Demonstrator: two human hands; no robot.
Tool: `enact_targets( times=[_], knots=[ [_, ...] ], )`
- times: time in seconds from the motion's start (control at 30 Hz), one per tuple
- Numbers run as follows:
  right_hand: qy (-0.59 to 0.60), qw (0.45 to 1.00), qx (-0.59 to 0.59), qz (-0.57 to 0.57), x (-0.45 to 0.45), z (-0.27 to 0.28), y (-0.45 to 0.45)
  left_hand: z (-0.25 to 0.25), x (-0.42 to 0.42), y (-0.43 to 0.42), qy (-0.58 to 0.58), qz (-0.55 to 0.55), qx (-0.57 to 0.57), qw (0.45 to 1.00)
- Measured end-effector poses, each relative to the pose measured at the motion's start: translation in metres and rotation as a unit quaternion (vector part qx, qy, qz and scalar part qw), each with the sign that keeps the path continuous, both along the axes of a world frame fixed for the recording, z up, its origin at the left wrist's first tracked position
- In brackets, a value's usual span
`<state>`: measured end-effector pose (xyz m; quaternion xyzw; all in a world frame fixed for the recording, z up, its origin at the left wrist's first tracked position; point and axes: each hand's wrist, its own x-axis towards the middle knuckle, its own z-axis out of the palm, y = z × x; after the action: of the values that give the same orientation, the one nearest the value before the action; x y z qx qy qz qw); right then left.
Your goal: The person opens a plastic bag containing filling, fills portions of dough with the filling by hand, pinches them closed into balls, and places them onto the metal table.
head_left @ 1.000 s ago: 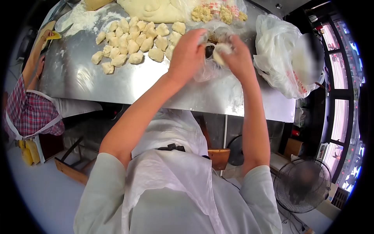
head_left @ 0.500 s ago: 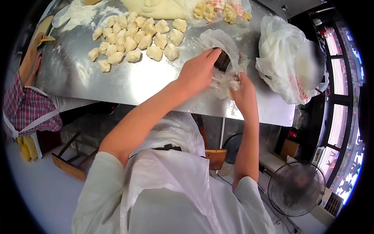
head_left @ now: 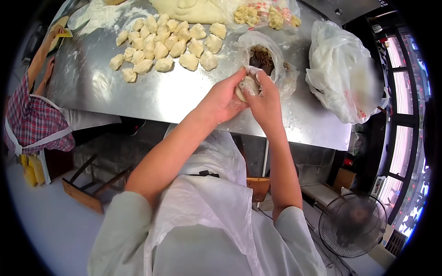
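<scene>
Between both hands is a pale piece of dough [head_left: 248, 87], pinched over the front part of the metal table. My left hand [head_left: 225, 97] cups it from the left, and my right hand [head_left: 266, 97] presses thumb and fingers onto it from the right. Right behind the hands lies an open plastic bag [head_left: 272, 45] with a dark brown filling [head_left: 261, 59] inside. Several dough lumps [head_left: 161, 49] are spread on the table to the left of the bag.
A large dough mass [head_left: 189, 10], white flour [head_left: 103, 16] and crumbly yellow clumps [head_left: 247, 15] lie at the table's back. A big plastic bag [head_left: 338, 69] stands right. At far left, a co-worker's hand [head_left: 57, 30] holds a yellow scraper [head_left: 67, 33]. A fan [head_left: 353, 224] stands below right.
My hands have come together around the dough in front of the filling bag. My left hand has let go of the bag, whose mouth now shows open.
</scene>
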<state>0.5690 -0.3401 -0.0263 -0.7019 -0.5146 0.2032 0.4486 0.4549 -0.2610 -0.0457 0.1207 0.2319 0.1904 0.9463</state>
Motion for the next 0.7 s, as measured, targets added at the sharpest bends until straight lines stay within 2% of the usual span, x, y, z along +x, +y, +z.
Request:
enact_targets(
  times=[0.1,0.13,0.23,0.33,0.47,0.53,0.63,0.67,0.7],
  knots=[
    [0.023,0.997,0.001,-0.077,0.024,-0.011,0.013,-0.013,0.000,0.003,0.041,0.040,-0.021,0.998],
    [-0.121,0.989,0.047,-0.076,0.041,-0.017,0.020,-0.014,0.000,0.003,0.037,0.038,0.005,0.999],
    [-0.308,0.951,0.008,-0.004,0.092,-0.042,0.040,-0.011,0.012,0.011,0.036,0.033,0.074,0.996],
    [-0.310,0.946,-0.071,0.052,0.097,-0.024,0.061,-0.014,0.033,0.019,0.060,0.074,0.093,0.991],
    [-0.222,0.960,-0.144,0.094,0.103,-0.001,0.073,-0.024,0.048,0.034,0.115,0.141,0.160,0.970],
    [-0.234,0.958,-0.125,0.113,0.110,-0.007,0.079,-0.030,0.057,0.036,0.157,0.183,0.187,0.952],
    [-0.307,0.934,-0.066,0.170,0.135,-0.025,0.081,-0.020,0.060,0.031,0.187,0.145,0.147,0.960],
    [-0.291,0.933,-0.108,0.184,0.131,-0.016,0.081,-0.044,0.067,0.029,0.256,0.106,0.344,0.897],
    [-0.299,0.926,-0.110,0.200,0.130,-0.011,0.079,-0.069,0.074,0.026,0.337,0.090,0.514,0.784]
  ],
)
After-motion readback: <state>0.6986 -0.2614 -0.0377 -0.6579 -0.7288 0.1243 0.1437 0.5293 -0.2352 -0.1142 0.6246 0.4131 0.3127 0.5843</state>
